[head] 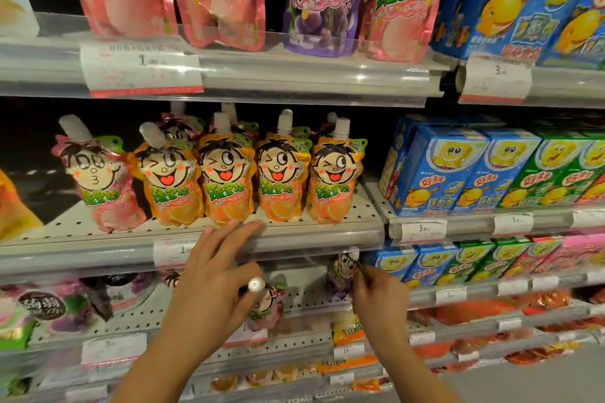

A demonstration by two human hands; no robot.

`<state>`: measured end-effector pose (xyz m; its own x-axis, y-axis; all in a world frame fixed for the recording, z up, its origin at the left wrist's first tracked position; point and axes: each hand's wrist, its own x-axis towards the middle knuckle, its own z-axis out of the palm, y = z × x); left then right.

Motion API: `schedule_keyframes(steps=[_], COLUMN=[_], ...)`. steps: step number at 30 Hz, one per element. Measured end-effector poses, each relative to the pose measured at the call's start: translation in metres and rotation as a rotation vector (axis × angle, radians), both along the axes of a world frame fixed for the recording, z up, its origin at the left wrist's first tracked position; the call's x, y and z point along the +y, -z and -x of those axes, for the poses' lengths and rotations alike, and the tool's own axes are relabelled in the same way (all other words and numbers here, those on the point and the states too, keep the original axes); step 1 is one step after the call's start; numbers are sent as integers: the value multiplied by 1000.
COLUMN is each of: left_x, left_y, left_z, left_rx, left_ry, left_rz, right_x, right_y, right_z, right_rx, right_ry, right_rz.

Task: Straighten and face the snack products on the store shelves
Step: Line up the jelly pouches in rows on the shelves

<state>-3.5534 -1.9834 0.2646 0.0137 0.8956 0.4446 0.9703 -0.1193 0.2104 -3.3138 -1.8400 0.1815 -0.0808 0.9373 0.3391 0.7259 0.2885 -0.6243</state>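
- Head view: a white-capped pouch (262, 301) is being held by the left hand (209, 288), thumb curled round its neck, the other fingers (242, 232) stretched straight over the middle shelf's front edge (311, 239).
- A purple pouch (342, 271) is being pinched at its top by the right hand (379, 298), under that edge.
- Bare perforated shelf (311, 296) is being left between both hands.
- Just above the left fingertips, orange pouches (226, 183) are being shown upright; a tag (173, 252) reading "1.90" is being displayed beside them.

Left hand (209, 285) raised, fingers (229, 232) extended; right hand (379, 294) fingers curled, pinching.
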Motion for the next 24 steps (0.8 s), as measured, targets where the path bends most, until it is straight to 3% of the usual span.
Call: schedule_keyframes(steps=[4, 10, 19, 24], left_x=[1, 2, 4, 5], left_y=[1, -1, 6, 10], left_z=[0, 0, 1, 1], left_rx=[-19, -24, -3, -6], left_ry=[-7, 12, -1, -17], left_rz=[-6, -19, -60, -79], right_x=[0, 7, -14, -46], right_y=[19, 23, 14, 0], right_z=[11, 12, 4, -7], right_rx=[-93, -157, 3, 139], right_ry=[81, 104, 46, -103], right_rz=[87, 44, 63, 62])
